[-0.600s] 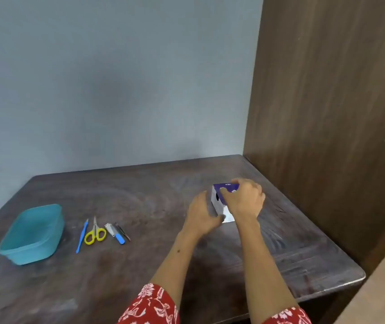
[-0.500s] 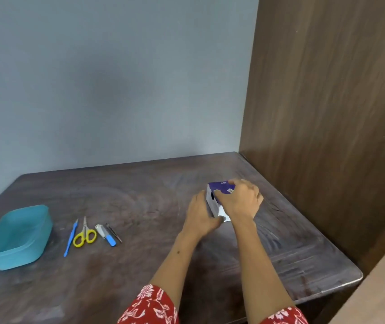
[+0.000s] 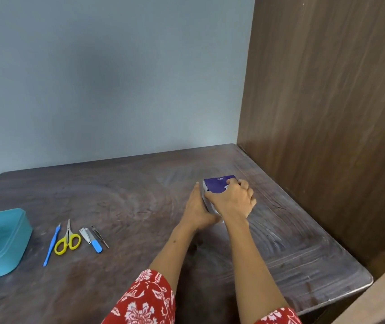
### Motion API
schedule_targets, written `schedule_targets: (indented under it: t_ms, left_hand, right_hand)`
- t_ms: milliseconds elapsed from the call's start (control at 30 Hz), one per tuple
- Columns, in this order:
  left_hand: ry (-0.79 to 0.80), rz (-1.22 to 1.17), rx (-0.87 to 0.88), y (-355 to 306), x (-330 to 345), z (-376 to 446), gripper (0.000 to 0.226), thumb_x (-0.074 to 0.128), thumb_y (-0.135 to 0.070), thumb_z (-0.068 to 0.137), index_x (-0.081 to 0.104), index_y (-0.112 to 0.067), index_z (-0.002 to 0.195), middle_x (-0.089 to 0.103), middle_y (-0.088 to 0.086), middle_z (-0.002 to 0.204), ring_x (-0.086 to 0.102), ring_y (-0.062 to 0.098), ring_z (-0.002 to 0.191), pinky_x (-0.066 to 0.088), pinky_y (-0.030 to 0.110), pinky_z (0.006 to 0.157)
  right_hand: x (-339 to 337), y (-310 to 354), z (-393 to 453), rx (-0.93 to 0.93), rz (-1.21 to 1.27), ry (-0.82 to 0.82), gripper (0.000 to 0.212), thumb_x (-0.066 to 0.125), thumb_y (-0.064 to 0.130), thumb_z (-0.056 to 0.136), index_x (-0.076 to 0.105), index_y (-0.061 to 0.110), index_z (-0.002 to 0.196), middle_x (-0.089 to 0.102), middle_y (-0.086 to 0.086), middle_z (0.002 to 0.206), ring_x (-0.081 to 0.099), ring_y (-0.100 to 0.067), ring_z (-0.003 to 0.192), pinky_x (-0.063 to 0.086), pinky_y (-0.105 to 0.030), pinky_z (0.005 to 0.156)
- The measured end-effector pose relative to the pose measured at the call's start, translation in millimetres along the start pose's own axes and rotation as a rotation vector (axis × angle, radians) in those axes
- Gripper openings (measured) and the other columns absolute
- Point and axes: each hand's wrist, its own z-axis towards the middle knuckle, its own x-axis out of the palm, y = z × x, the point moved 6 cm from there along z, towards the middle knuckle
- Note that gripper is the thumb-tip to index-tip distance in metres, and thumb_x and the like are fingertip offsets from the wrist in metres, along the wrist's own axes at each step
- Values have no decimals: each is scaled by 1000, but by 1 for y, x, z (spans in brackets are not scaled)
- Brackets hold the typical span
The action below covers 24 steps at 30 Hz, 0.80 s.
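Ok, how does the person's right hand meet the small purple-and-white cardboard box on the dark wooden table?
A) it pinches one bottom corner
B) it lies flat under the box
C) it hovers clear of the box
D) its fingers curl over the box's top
D: the right hand has its fingers curled over the purple top of the small purple-and-white cardboard box, while the left hand lies against the box's left side.

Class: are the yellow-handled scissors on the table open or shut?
Shut. The scissors show their blades lying together as one narrow point, with the two handle loops side by side.

White "BD" mark tops the purple box [image 3: 217, 187]
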Motion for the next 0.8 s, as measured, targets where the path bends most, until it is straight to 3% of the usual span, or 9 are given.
schedule_targets:
  t_ms: [100, 300, 367, 433, 500, 567, 633, 700, 800]
  left_hand:
    - [-10, -109, 27, 3, 2, 5, 94, 82, -22, 60, 28, -21, 137, 57, -10, 117, 56, 9, 109, 39, -1, 65]
    - [-25, -248, 50, 11, 5, 8, 100, 77, -37, 42, 37, -27, 133, 58, -1, 127, 56, 16, 116, 49, 35, 98]
    - [-20, -261, 45, 16, 7, 9, 106, 79, -36, 40, 33, -31, 137, 56, -4, 129, 53, 13, 119, 47, 31, 99]
    - [-19, -261, 29, 20, 8, 12, 100, 80, -32, 40, 35, -52, 128, 57, -17, 123, 54, 7, 115, 48, 18, 90]
    - [-24, -239, 18, 24, 8, 15, 89, 82, -31, 40, 38, -66, 108, 58, -28, 111, 56, -3, 107, 47, 9, 78]
    - [-26, -248, 20, 28, 7, 17, 86, 86, -26, 40, 43, -62, 106, 59, -35, 103, 54, -16, 100, 45, 3, 71]
    - [-15, -282, 20, 31, 8, 18, 93, 89, -20, 40, 45, -53, 116, 59, -35, 103, 53, -21, 98, 43, -1, 68]
    - [-4, -304, 15, 32, 9, 19, 102, 90, -18, 40, 43, -38, 128, 58, -25, 115, 54, -8, 106, 43, 0, 72]
    - [3, -279, 9, 33, 9, 20, 101, 89, -20, 40, 38, -47, 122, 55, -26, 111, 51, -4, 104, 41, -3, 67]
  right_hand:
    - [1, 1, -1, 2, -27, -13, 81, 64, 62, 68, 43, 16, 131, 38, -9, 142, 34, -32, 131, 27, -47, 106]
    - [-4, 3, -1, -32, -31, -39, 72, 66, 60, 69, 52, 20, 127, 51, -6, 135, 43, -28, 128, 18, -50, 113]
    - [-10, 4, -1, -36, -15, -56, 63, 65, 60, 70, 58, 22, 119, 60, -5, 126, 49, -27, 123, 14, -52, 114]
    - [-17, 6, -2, -38, 14, -82, 49, 65, 57, 70, 65, 24, 106, 67, -4, 113, 57, -26, 114, 15, -51, 114]
    - [-27, 9, -3, -34, 72, -136, 37, 65, 52, 71, 69, 24, 94, 71, -4, 99, 61, -28, 102, 26, -48, 110]
    - [-39, 13, -2, -48, 145, -205, 27, 62, 46, 74, 70, 23, 87, 71, -6, 89, 62, -32, 92, 39, -42, 97]
    - [-52, 14, 3, -78, 211, -285, 23, 58, 39, 80, 71, 22, 89, 71, -9, 88, 62, -36, 88, 45, -39, 84]
    - [-66, 10, 11, -102, 251, -391, 23, 55, 31, 87, 69, 22, 103, 71, -13, 93, 64, -38, 86, 48, -39, 76]
    - [-79, -5, 22, -73, 253, -528, 27, 55, 24, 92, 56, 18, 119, 70, -16, 95, 65, -38, 86, 47, -37, 66]
